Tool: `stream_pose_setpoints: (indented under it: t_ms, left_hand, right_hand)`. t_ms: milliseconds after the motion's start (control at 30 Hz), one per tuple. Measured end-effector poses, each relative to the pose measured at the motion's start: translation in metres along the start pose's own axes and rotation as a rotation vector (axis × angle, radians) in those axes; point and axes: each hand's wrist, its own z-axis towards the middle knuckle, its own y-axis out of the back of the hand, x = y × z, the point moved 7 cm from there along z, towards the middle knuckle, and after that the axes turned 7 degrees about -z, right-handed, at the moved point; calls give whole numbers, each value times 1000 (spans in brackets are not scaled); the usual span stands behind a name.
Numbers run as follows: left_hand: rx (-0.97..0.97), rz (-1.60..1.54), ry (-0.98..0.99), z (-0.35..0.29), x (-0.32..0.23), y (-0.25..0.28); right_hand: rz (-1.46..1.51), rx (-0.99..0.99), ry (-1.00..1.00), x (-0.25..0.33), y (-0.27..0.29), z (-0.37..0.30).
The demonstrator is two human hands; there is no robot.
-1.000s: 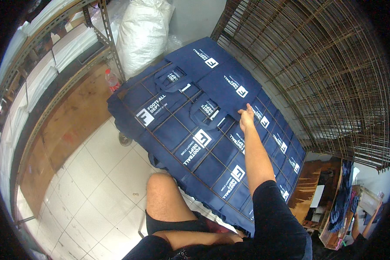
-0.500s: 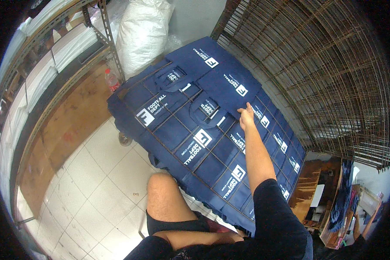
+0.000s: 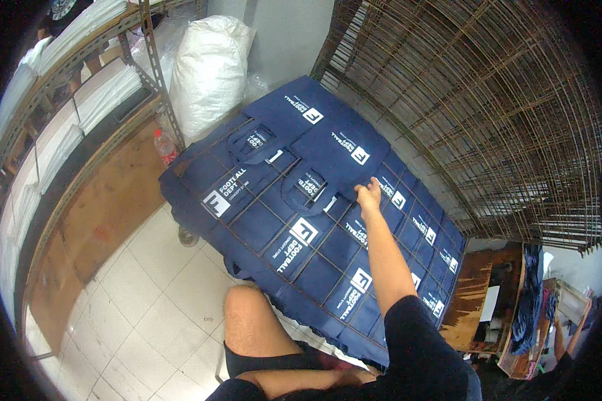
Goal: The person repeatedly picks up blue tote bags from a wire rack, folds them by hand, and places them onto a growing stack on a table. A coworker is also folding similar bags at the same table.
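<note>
Navy fabric pieces (image 3: 294,264) with white prints lie spread over a rusty wire drying rack in front of me. Two of them have curved cut-outs and small white tabs (image 3: 330,204). From the lower right my right arm stretches over the rack. My right hand (image 3: 368,198) is at the edge of a printed fabric piece (image 3: 334,144), thumb and finger apart; whether it touches the cloth or wire is unclear. A bare forearm, apparently my left, crosses my lap, and its hand is hidden behind my dark right sleeve.
Raised wire racks (image 3: 475,107) stand tilted at the right. A white sack (image 3: 211,70) and a plastic bottle with a red label (image 3: 164,146) are at the far left, beside a metal shelf (image 3: 107,110) of stacked sheets. A wooden unit (image 3: 478,294) stands lower right, near another person's arms.
The whole view has shifted slightly, so the rack sits a little lower and further left. My right hand stays near the same fabric edge, its fingers slightly more bent.
</note>
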Motion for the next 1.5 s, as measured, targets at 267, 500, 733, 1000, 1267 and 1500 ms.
stream_pose_setpoints:
  t_ms: [267,500,733,1000,1267,1500]
  left_hand:
    - [5,20,3,11,2,-7]
    - [114,39,158,1,-5,-12]
    - [157,199,143,6,14,-40]
    - [149,93,273,-3,16,-52]
    - [-135,195,354,-14,1,-64]
    - [-118,4,472,-16,21,-60]
  right_hand:
    - [-228,112,492,4,64,-109]
    - [-321,144,484,-68,197,-220]
    - [-228,-173,449,-130,322,-326]
    - [-218,-708,297,-240,432,-406]
    - [-144,-978,178,-343,468,-434]
    - [-56,-803,-70,-339,456,-427]
